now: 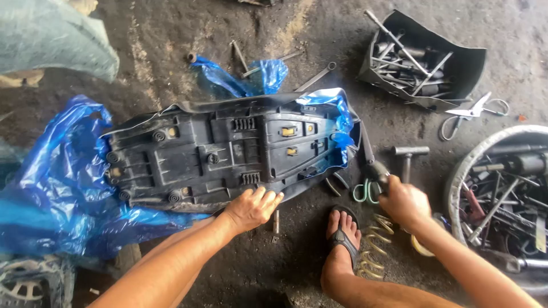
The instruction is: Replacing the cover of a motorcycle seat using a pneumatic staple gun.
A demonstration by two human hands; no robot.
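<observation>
**Seat base held down, tool in right hand**

The left hand [251,208] presses flat, fingers together, on the near edge of an upturned black seat base [228,151] lying on the concrete floor [171,63], half wrapped in blue plastic sheet [51,182]. The right hand [406,204] has its fingers clamped on a dark-handled tool [371,165] by the seat's right end. Likely working the seat edge; the next move needs the tool tip placed on the rim.
</observation>
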